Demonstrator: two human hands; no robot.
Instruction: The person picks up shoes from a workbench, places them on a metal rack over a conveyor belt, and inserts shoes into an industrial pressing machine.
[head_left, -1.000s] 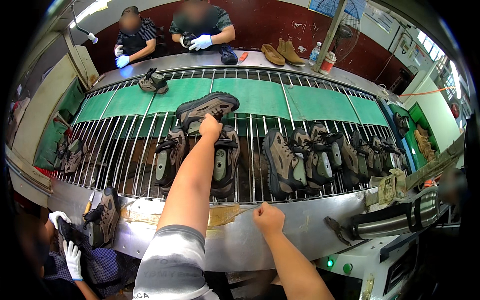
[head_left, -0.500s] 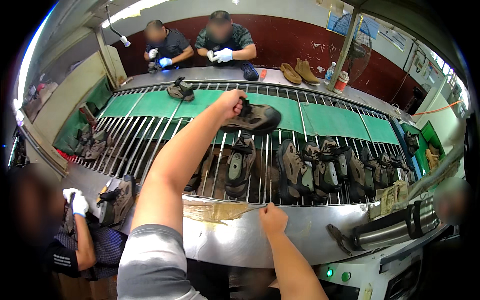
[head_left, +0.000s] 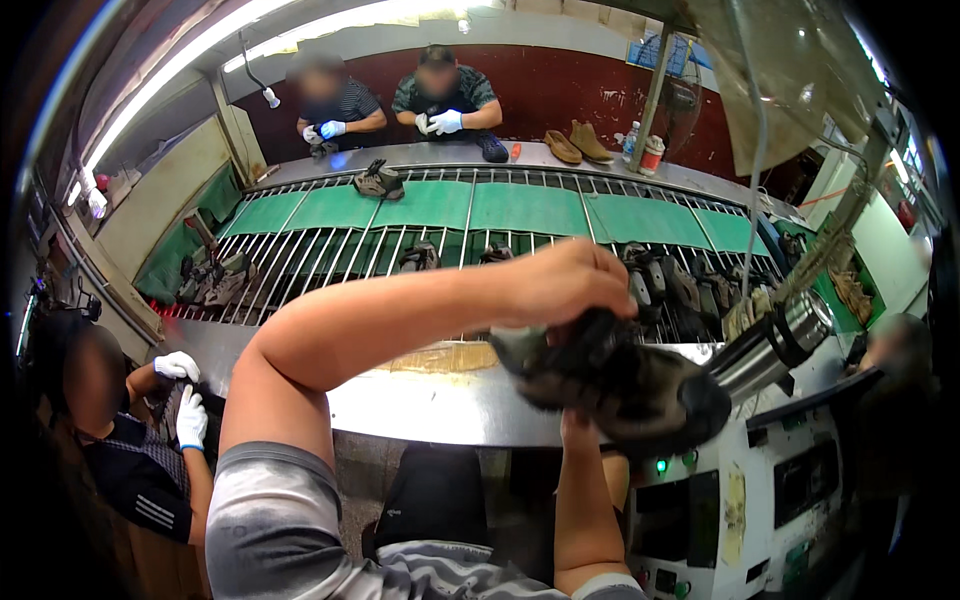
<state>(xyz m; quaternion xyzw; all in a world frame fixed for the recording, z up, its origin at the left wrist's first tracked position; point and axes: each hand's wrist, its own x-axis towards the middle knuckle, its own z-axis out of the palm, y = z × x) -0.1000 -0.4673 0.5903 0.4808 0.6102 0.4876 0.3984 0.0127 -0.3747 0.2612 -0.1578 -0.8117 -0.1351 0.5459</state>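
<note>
A brown and black lace-up shoe [head_left: 625, 390] hangs close to me, slightly blurred, its toe pointing right. My left hand [head_left: 575, 280] is closed on the shoe's upper near the laces, with the arm bent across the metal table [head_left: 440, 410]. Below the shoe, my right hand [head_left: 577, 427] is mostly covered by it. Its fingers are hidden, so I cannot tell whether they touch the sole. Behind my left arm, similar shoes stand on the metal bars, among them one shoe [head_left: 420, 257] left of centre and several to the right.
A roller rack [head_left: 300, 245] with a green belt [head_left: 440, 205] spans the far side; one shoe [head_left: 379, 181] lies on it. A steel flask [head_left: 770, 350] stands right. Two gloved people work opposite; another gloved person [head_left: 150, 450] sits left. A machine [head_left: 700, 520] stands lower right.
My left hand has brought the shoe from above the belt toward me and to the right. My right hand, earlier at the table's near edge, is now behind the shoe. The view has shifted.
</note>
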